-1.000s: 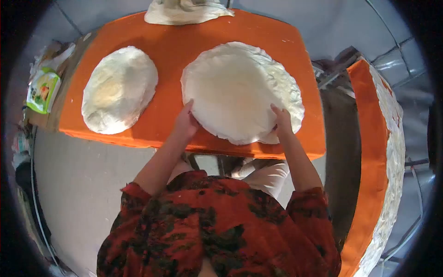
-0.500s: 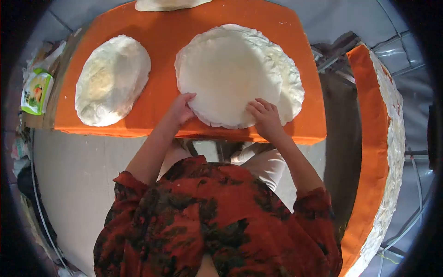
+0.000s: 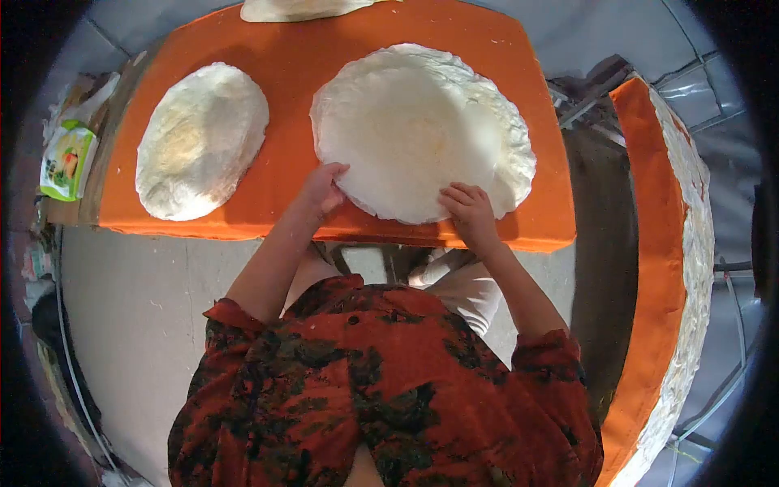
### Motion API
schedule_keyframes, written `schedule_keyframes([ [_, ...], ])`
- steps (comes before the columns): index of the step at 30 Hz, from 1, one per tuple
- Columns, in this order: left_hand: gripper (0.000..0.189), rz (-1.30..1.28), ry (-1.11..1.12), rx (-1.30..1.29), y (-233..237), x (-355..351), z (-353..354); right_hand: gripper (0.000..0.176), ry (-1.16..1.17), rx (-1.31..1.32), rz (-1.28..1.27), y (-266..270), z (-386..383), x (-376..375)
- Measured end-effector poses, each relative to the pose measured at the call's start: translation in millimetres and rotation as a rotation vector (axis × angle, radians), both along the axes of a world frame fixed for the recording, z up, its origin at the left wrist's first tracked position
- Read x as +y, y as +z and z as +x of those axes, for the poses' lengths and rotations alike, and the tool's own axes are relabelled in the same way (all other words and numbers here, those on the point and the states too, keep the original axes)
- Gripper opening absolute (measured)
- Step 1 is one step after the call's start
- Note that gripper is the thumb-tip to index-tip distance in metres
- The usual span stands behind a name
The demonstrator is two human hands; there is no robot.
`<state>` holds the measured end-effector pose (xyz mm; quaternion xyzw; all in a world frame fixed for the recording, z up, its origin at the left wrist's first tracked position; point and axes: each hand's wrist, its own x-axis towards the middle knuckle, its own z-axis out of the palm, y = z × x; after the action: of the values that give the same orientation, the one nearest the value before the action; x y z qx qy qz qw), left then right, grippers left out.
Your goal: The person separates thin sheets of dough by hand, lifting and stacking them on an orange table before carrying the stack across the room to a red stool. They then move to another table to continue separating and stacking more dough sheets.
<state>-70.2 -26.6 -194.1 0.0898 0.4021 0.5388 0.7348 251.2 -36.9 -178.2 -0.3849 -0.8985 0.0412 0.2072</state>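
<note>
A large, pale, round flatbread lies on the orange-covered table in front of me. It overlaps another flatbread, whose bumpy edge shows on the right. My left hand grips the near left edge of the upper one, thumb and fingertips at its rim. At the near right edge, my right hand pinches the same sheet, its fingers bent over the top; the thumb is mostly hidden.
An oval flatbread lies on the left of the orange table. Part of another one shows at the far edge. A green package sits at far left. On the right stands a second orange surface with pale bread along it.
The upper flatbread's surface looks less smooth, with more ripples along its far left rim. My right hand has shifted slightly toward me; both hands stay at the near edge.
</note>
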Motion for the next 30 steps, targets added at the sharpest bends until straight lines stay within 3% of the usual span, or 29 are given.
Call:
schedule_keyframes([
  [4, 0.051, 0.015, -0.019, 0.019, -6, 1, -2, 0.025, -0.009, 0.017, 0.017, 4, -6, 1],
  [7, 0.049, 0.005, -0.052, 0.048, 4, 0, -3, 0.020, -0.163, 0.332, -0.203, 6, -4, 45],
  [9, 0.048, -0.042, -0.076, 0.042, 6, -5, -2, 0.017, -0.197, 0.363, -0.240, 50, -15, 68],
  [12, 0.048, -0.052, -0.080, -0.017, 0, 3, -8, 0.020, 0.086, 0.353, 0.160, 102, -31, 67],
  [15, 0.052, 0.012, -0.071, -0.051, -7, 2, -9, 0.024, 0.053, 0.013, 0.274, 47, -13, 39],
  [17, 0.054, 0.016, -0.059, -0.048, -3, -2, -4, 0.028, 0.033, -0.034, 0.123, -4, 6, 27],
  [24, 0.051, 0.002, -0.054, -0.073, -6, 3, -5, 0.045, 0.058, -0.157, 0.062, 13, -2, 9],
  [30, 0.050, 0.035, -0.054, -0.059, -9, -2, -6, 0.045, 0.108, -0.171, 0.062, 14, -6, 16],
])
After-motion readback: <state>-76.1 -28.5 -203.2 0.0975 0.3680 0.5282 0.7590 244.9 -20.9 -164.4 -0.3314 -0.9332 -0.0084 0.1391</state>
